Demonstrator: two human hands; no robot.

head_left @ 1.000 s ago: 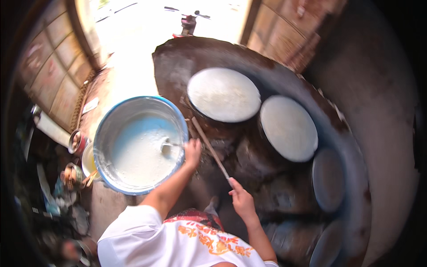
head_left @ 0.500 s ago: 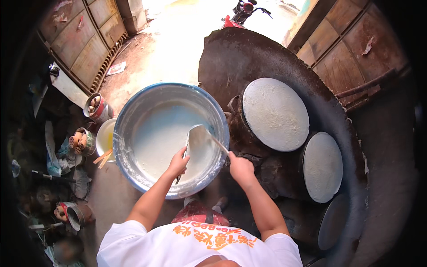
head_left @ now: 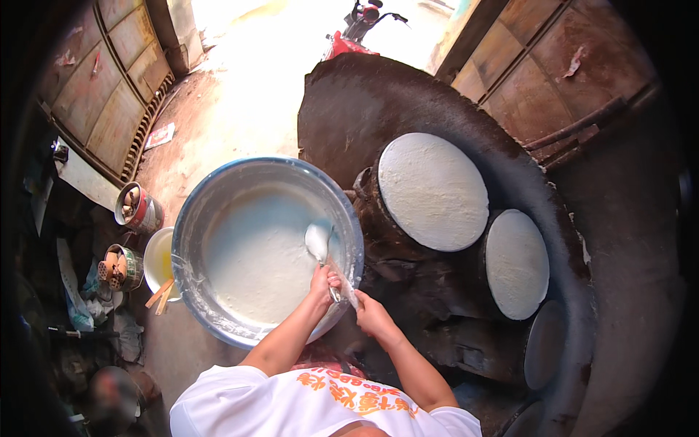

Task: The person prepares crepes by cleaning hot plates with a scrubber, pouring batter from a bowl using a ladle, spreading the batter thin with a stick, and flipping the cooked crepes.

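Observation:
My left hand [head_left: 325,284] grips the handle of a metal ladle [head_left: 318,239], its white-coated head over the batter inside a big blue-rimmed basin [head_left: 195,247]. Just to its right, my right hand [head_left: 370,315] is closed on the handle of a spreading tool [head_left: 348,290]; its far part is blurred beside the ladle, at the basin's right side. The pale batter [head_left: 255,284] pools in the basin. Right of it, two round griddles are covered with white batter layers [head_left: 433,191] [head_left: 517,266].
A dark curved metal hood [head_left: 364,95] surrounds the griddles, with a bare griddle [head_left: 542,346] lower right. At left are tins [head_left: 138,207] and a white bowl [head_left: 160,258] with wooden sticks. Rusty metal doors [head_left: 116,80] flank the bright doorway; a scooter [head_left: 357,29] stands outside.
The spreading tool has come from beside the griddles into the basin, against the ladle. Since half a second ago both hands have lowered, the left rightward, the right leftward. The view has shifted.

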